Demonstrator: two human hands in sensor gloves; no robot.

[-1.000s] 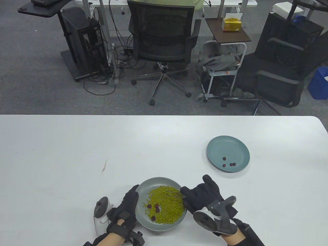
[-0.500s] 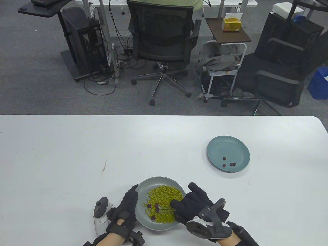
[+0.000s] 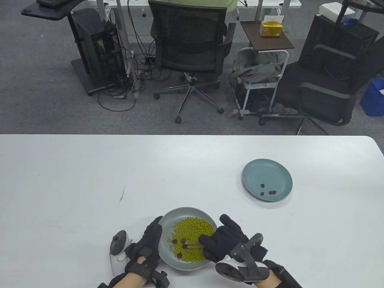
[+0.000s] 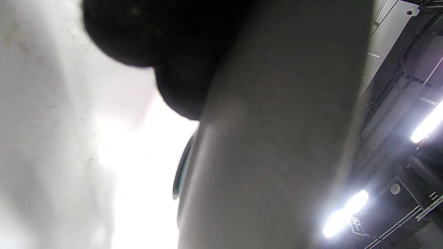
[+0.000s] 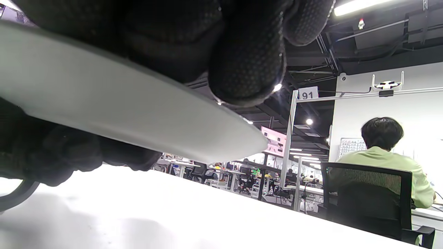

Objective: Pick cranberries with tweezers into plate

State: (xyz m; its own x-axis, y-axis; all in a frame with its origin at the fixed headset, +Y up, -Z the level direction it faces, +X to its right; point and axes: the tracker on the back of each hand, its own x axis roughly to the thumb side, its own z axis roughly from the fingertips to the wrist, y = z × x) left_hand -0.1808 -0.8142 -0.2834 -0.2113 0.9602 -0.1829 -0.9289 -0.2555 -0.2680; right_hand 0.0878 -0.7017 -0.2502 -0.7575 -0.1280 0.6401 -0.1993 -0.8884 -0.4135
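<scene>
At six o'clock on the white table (image 3: 75,168), the right hand (image 3: 223,240) pinches tweezers (image 3: 193,246), tips among cranberries (image 3: 182,244) on a grey plate (image 3: 192,211) of green beans (image 3: 195,229). The left hand (image 3: 148,243) grips that plate's nine o'clock rim. At two o'clock, well apart, a blue plate (image 3: 267,171) holds four berries.

Matt grey plate (image 3: 168,222), smooth white table (image 3: 75,180), textured cloth gloves (image 3: 228,237).
</scene>
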